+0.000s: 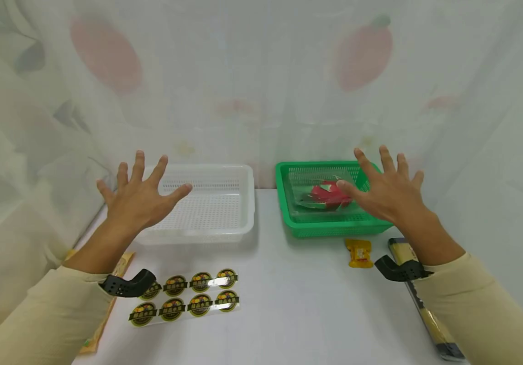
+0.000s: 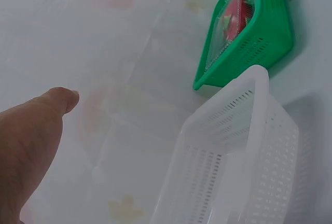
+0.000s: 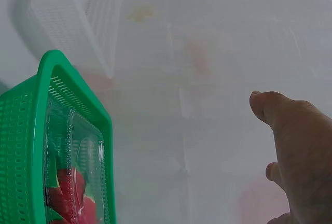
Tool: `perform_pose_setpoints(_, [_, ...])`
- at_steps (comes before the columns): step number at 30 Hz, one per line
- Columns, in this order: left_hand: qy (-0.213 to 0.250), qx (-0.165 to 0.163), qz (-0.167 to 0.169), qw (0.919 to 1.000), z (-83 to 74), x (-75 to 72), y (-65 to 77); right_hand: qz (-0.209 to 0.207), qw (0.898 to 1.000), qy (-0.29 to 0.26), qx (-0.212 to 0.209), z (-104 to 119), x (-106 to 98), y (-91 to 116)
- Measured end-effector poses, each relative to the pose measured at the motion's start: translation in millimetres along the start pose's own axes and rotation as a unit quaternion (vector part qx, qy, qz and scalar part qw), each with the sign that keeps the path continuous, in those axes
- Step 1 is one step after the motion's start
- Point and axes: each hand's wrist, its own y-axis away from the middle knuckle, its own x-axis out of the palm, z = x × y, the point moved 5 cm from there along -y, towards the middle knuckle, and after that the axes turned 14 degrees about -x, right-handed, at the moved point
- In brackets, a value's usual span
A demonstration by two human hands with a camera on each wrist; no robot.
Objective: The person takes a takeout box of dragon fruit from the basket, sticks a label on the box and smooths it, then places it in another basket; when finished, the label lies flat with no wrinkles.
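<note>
My left hand [image 1: 138, 200] is held in the air with fingers spread, in front of the left part of a white perforated basket [image 1: 206, 210]. Fingers likewise spread, my right hand [image 1: 393, 197] hovers by the right end of a green basket [image 1: 334, 231]. Neither hand holds anything. Inside the green basket lies a clear plastic box [image 3: 85, 130] with a red and green fruit [image 1: 329, 195] in it, like a dragon fruit. The left wrist view shows my left thumb [image 2: 39, 110] apart from both baskets; the right thumb [image 3: 272, 105] is also apart from them.
A clear sheet of round fruit stickers [image 1: 199, 304] lies at the front left. Right of centre sits a small yellow packet [image 1: 359, 253]. Long packages lie under each forearm, one on the left [image 1: 99, 329], one on the right [image 1: 434, 324]. Pale printed curtains [image 1: 261, 76] surround the table.
</note>
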Motion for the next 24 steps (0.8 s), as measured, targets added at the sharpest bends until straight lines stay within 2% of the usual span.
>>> perform_pose_setpoints(12, [0.018, 0.001, -0.002, 0.9998, -8.7, 3.4, 7.4, -0.035, 0.999, -0.015, -0.012, -5.9, -1.1, 0.7])
perform_pose_setpoints(24, [0.036, 0.009, -0.012, 0.9993, -25.4, 10.0, 14.5, -0.061, 0.998, -0.011, -0.009, -22.3, 1.9, 0.9])
